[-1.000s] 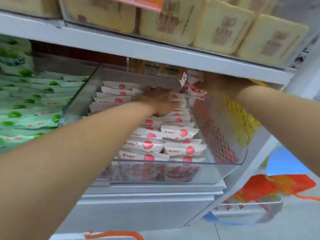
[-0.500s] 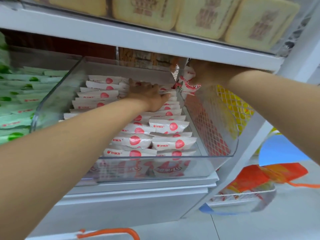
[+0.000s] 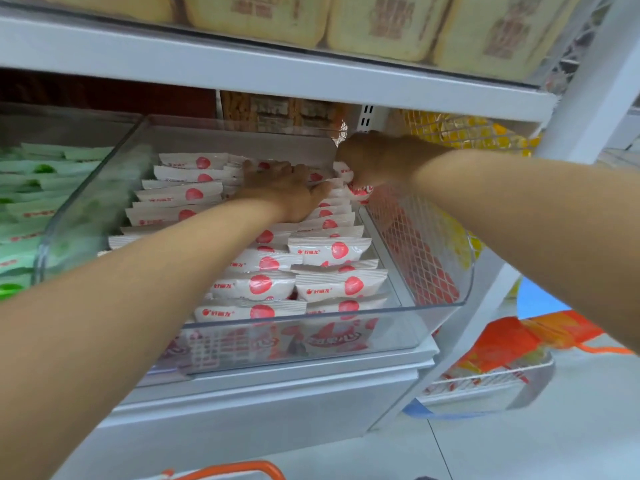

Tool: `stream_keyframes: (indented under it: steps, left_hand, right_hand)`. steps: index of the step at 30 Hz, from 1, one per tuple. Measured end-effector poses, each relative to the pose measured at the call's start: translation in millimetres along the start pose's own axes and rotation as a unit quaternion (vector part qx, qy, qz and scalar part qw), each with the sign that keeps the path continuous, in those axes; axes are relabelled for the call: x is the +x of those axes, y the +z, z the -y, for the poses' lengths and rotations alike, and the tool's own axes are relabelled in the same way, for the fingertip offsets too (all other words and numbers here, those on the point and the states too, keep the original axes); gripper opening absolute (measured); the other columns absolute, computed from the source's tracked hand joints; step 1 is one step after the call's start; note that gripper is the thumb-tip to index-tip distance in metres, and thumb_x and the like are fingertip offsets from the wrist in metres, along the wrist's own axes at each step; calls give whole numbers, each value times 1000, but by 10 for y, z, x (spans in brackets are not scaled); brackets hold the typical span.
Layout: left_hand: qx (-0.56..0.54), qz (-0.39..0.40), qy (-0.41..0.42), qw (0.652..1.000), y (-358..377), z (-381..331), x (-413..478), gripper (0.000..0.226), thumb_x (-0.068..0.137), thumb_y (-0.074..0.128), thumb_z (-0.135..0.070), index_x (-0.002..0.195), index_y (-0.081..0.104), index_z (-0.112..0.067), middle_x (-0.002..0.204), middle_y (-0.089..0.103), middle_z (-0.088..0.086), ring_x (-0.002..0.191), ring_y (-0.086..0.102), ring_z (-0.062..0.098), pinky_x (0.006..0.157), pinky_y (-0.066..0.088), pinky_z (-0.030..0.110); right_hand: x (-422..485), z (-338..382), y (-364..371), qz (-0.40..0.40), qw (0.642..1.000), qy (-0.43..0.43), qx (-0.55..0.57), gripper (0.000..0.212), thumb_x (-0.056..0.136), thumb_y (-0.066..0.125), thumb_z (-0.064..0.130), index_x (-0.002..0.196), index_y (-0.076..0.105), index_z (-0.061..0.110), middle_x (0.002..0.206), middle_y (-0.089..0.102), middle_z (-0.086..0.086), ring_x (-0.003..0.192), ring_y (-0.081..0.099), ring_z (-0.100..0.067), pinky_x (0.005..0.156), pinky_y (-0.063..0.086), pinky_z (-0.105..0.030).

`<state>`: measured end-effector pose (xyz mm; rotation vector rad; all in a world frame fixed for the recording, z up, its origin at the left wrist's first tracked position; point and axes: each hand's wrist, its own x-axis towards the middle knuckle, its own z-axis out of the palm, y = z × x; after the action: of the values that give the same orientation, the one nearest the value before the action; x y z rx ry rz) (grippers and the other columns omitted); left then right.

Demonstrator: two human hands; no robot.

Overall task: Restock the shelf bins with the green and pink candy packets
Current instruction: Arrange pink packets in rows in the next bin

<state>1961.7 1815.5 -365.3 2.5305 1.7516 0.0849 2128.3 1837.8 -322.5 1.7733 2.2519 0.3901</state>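
The white-and-pink candy packets [image 3: 329, 251] in the clear plastic bin [image 3: 391, 341] each carry small red Chinese characters beside a red logo, reading 好丽友. Larger rounded lettering shows on packets seen through the bin's front wall, too blurred to read. Brown print on the tan packages [image 3: 381, 22] on the upper shelf and red print on the pale green candy packets [image 3: 27, 216] cannot be read either.

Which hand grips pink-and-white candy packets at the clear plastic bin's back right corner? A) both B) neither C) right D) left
C: the right hand curls round pink-and-white candy packets at the back right corner of the clear plastic bin; the left hand lies flat, fingers straight.
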Motion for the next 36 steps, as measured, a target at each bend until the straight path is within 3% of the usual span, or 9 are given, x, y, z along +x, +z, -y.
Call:
stream_keyframes:
  steps: [4, 8, 11, 16, 18, 22, 26, 32, 36]
  left_hand:
    - [5, 10, -7, 1000, -30, -2, -19, 77, 92, 5, -71, 154, 17, -27, 163, 14, 2, 150, 9, 21, 119, 2, 55]
    - [11, 7, -2, 1000, -23, -9, -30, 74, 94, 7, -70, 154, 17, -28, 163, 13, 2, 150, 10, 23, 118, 3, 53]
    - [8, 11, -5, 1000, -20, -2, -22, 74, 94, 7, -70, 155, 15, -28, 164, 12, 2, 150, 9, 23, 118, 2, 54]
    - [-4, 6, 3, 1000, -22, -8, -39, 71, 96, 8, -68, 155, 12, -29, 164, 9, -1, 151, 5, 18, 119, 1, 53]
    - [-3, 5, 5, 1000, -18, -7, -32, 70, 97, 8, -67, 155, 9, -30, 164, 7, -2, 151, 4, 18, 119, 0, 53]
    - [2, 17, 4, 1000, -17, 4, -8, 71, 96, 6, -67, 156, 8, -30, 164, 5, -2, 151, 3, 18, 119, 0, 54]
    - [-7, 12, 3, 1000, -13, -2, -20, 70, 96, 8, -67, 156, 9, -30, 164, 7, -3, 151, 3, 17, 119, 0, 51]
    - [-55, 3, 17, 998, -10, 54, 17, 68, 96, 12, -67, 154, 17, -32, 163, 13, -4, 150, 9, 18, 119, 3, 48]
    - [-184, -13, 35, 982, -51, 101, -77, 59, 100, 25, -61, 149, 34, -30, 156, 35, -1, 142, 33, 25, 118, 22, 43]
  right_hand:
    - [44, 107, 279, 17, 1000, -16, 18, 18, 88, 61, 8, 103, 60, 18, 98, 61, -7, 104, 59, -30, 98, 43, -41]
    - [71, -69, 71, 51, 992, 42, 110, 32, 76, 78, 25, 100, 60, 13, 90, 62, -1, 85, 62, -22, 73, 52, -33]
    - [91, -129, 14, -12, 988, 53, 147, 45, 75, 81, 29, 110, 59, 12, 100, 61, -3, 90, 60, -23, 79, 54, -37]
    - [126, 35, 208, 9, 986, 62, 156, 27, 79, 76, 11, 101, 63, 3, 76, 54, -2, 88, 64, -25, 65, 44, -28]
    - [107, 22, 94, 33, 983, 74, 165, 30, 76, 79, 11, 101, 64, 4, 80, 60, -4, 81, 64, -22, 62, 48, -28]
    - [135, -124, -2, -40, 973, 98, 206, 42, 76, 79, 6, 114, 62, 5, 102, 66, -10, 96, 64, -27, 83, 56, -36]
    - [146, -108, 112, -24, 984, 55, 169, 28, 79, 78, 14, 105, 68, 7, 101, 67, -9, 94, 65, -25, 86, 55, -36]
    - [174, -86, 181, -108, 976, 86, 166, 16, 87, 64, 7, 103, 68, 2, 102, 67, -14, 91, 63, -26, 77, 49, -28]
    - [-49, -3, 39, -128, 968, 87, 199, 16, 92, 57, 8, 100, 71, 8, 102, 67, -8, 98, 64, -25, 88, 53, -33]
